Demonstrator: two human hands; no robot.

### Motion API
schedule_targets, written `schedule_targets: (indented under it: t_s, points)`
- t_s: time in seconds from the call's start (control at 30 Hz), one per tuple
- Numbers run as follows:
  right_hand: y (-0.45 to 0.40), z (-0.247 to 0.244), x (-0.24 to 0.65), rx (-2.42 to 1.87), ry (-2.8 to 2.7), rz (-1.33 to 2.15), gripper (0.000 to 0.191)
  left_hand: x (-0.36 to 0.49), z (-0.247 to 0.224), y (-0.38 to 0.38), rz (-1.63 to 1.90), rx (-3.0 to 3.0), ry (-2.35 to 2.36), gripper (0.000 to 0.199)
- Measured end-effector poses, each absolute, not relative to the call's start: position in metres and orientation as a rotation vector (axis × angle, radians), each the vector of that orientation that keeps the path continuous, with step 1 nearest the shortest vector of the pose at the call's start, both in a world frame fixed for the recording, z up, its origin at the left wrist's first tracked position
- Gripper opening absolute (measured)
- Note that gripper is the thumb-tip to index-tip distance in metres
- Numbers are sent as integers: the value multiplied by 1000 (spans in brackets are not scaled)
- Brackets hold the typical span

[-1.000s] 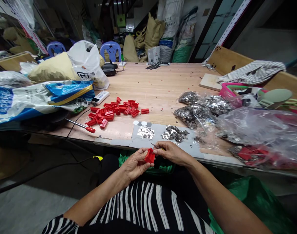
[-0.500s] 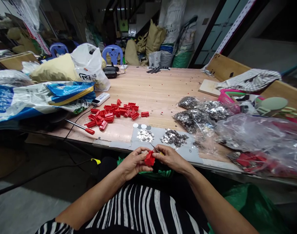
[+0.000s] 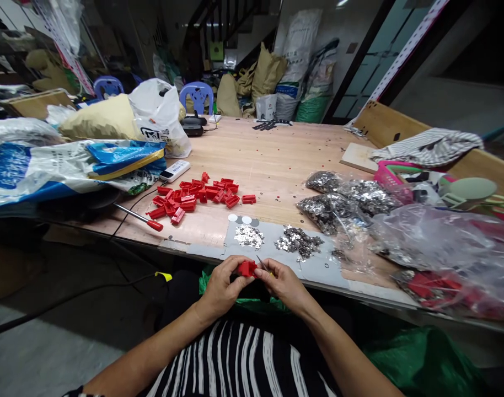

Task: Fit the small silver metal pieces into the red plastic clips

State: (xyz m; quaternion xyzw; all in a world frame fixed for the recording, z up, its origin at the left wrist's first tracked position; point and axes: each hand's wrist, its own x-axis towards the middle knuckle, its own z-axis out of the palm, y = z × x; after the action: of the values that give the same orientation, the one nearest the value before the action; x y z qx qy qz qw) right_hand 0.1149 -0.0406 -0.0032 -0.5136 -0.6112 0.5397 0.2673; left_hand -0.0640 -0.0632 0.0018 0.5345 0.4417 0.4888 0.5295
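While the left hand [image 3: 224, 288] pinches a red plastic piece [image 3: 247, 268] just off the front edge of the table [image 3: 247, 154], the right hand [image 3: 287, 284] has its fingers closed around a pointy tool [image 3: 262, 262] right beside it, with more red parts [image 3: 189, 197] kinda piled beyond.
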Motion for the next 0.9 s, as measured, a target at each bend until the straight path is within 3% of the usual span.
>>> schedule_targets:
  t_s: [0.17,0.4,0.9]
  points:
    - [-16,7,121,-1589,-2006,718,13,-71,-10,-56,1191,941,973,25]
    - [4,-5,106,-1734,-2221,272,8,-76,-9,-53,1280,801,907,35]
    - [10,-6,107,-1750,-2240,287,8,-76,-12,-51,1295,904,957,42]
